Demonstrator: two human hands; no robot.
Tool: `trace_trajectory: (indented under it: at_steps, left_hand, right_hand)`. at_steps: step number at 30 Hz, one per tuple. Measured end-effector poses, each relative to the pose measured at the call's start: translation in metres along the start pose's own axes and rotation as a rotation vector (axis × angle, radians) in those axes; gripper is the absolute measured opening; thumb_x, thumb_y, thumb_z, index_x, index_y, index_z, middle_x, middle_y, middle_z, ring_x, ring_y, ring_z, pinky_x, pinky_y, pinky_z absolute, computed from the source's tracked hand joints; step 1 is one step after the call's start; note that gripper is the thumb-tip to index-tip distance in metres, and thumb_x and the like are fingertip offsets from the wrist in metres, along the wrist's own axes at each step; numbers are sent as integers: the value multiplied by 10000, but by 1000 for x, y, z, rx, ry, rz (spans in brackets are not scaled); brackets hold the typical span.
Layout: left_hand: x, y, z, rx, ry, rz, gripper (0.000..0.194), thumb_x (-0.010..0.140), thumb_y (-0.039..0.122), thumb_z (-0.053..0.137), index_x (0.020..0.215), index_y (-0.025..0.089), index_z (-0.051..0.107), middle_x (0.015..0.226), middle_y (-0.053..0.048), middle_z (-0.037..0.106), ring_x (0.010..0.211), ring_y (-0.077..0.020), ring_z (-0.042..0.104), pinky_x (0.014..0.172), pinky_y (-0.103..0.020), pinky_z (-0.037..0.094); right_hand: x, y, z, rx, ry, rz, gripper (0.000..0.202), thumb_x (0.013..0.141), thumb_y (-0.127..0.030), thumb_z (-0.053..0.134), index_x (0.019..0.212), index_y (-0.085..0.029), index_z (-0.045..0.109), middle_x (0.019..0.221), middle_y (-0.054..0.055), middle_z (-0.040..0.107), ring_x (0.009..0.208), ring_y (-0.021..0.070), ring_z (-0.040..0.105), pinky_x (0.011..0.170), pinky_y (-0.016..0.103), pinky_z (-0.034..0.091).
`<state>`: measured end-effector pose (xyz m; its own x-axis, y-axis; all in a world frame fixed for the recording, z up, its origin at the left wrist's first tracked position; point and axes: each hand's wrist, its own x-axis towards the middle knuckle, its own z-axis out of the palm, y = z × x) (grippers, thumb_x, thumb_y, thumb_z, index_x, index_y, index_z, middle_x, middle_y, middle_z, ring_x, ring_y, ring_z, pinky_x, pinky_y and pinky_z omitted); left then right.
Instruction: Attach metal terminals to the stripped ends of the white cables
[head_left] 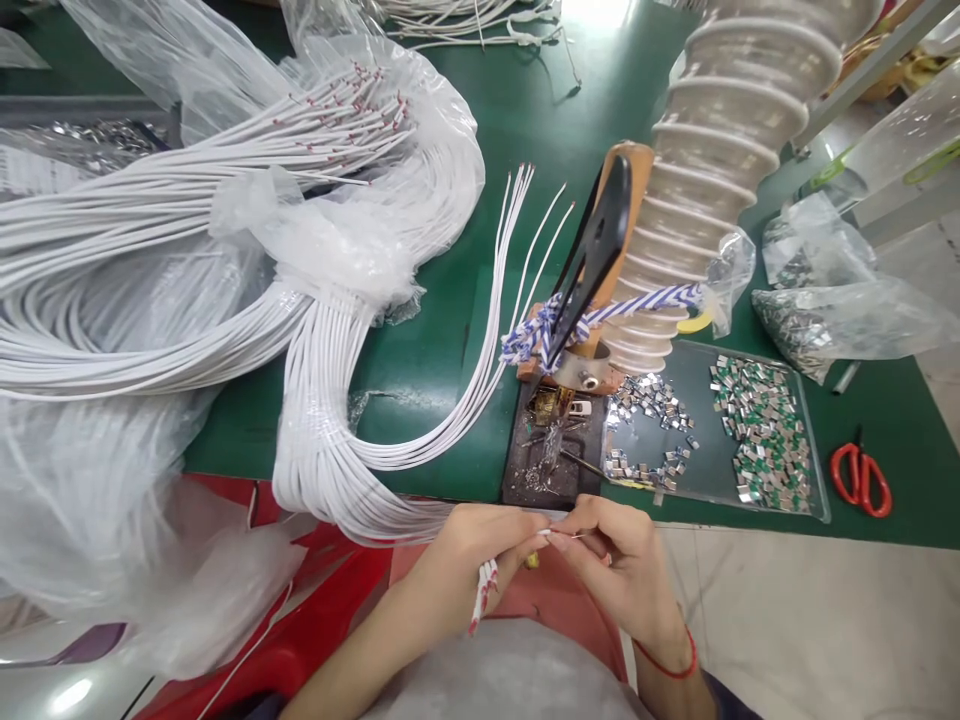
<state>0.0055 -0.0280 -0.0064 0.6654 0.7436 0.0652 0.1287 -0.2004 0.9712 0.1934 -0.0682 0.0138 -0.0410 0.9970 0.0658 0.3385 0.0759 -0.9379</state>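
My left hand (487, 545) is closed around several white cables, whose red-tipped ends (484, 590) stick out below the palm. Its thumb and forefinger pinch a white cable end. Close against it, my right hand (619, 555) is closed too, its fingertips pinched on a thin strand at that cable end. Both hands are just off the table's front edge, below a dark work block (551, 450) with metal bits on it. A large bundle of white cables (322, 400) runs from the table down behind my left wrist.
A clear tray (697, 460) holds small metal connectors, some with green boards. Red scissors (860, 478) lie at right. A ribbed duct (720, 170) and a clamp with a black handle (600, 250) stand behind the block. Plastic bags (832, 320) lie at the back right.
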Motion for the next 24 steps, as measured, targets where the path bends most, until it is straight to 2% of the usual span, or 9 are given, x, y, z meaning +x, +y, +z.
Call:
trace_trajectory:
  at_steps: [2, 5, 8, 11, 14, 16, 24]
  left_hand:
    - [1, 1, -2, -10, 28, -55, 285, 1039, 272, 529, 910, 131, 741, 693, -23, 713, 590, -123, 637, 620, -195, 519]
    - [3, 0, -7, -45, 63, -167, 236, 1022, 287, 568, 987, 140, 749, 667, -3, 719, 544, -108, 632, 564, -176, 493]
    - [5, -5, -13, -91, 105, -181, 228, 1008, 281, 592, 954, 141, 765, 629, -1, 717, 523, -108, 627, 538, -175, 478]
    - [8, -7, -19, -122, 80, -128, 213, 980, 258, 638, 890, 137, 789, 738, -47, 772, 614, -134, 672, 599, -200, 507]
    - [11, -4, -22, -172, 19, -80, 188, 977, 215, 638, 927, 135, 801, 914, -92, 793, 790, -172, 726, 680, -217, 538]
    - [12, -2, -23, -191, 7, -45, 178, 975, 191, 637, 946, 139, 805, 966, -100, 775, 843, -177, 725, 725, -225, 544]
    - [11, -5, -21, -188, 4, -63, 187, 985, 223, 638, 942, 164, 810, 959, -80, 727, 776, -141, 677, 667, -208, 509]
  right_hand:
    - [1, -2, 2, -28, 43, -12, 161, 902, -159, 660, 745, -190, 670, 520, -94, 407, 449, 68, 342, 445, 206, 277]
    - [2, -4, -1, -78, 63, 5, 191, 916, -195, 645, 726, -189, 670, 528, -67, 493, 444, 76, 381, 439, 215, 301]
    - [1, 0, -20, -182, 130, 73, 202, 938, -222, 631, 738, -204, 651, 582, -39, 571, 469, 97, 453, 450, 227, 345]
    - [2, 12, -47, -339, 185, 113, 161, 967, -236, 599, 813, -223, 644, 677, -12, 597, 582, 137, 545, 537, 247, 420]
    - [5, 26, -71, -476, 97, 161, 108, 975, -255, 588, 883, -229, 639, 824, 27, 626, 734, 182, 597, 641, 281, 459]
    - [8, 31, -79, -532, 28, 175, 110, 972, -272, 593, 874, -232, 625, 861, 36, 629, 783, 204, 600, 672, 300, 458]
    - [22, 27, -84, -552, -145, 111, 154, 977, -242, 545, 828, -249, 584, 842, 35, 644, 812, 227, 610, 725, 333, 474]
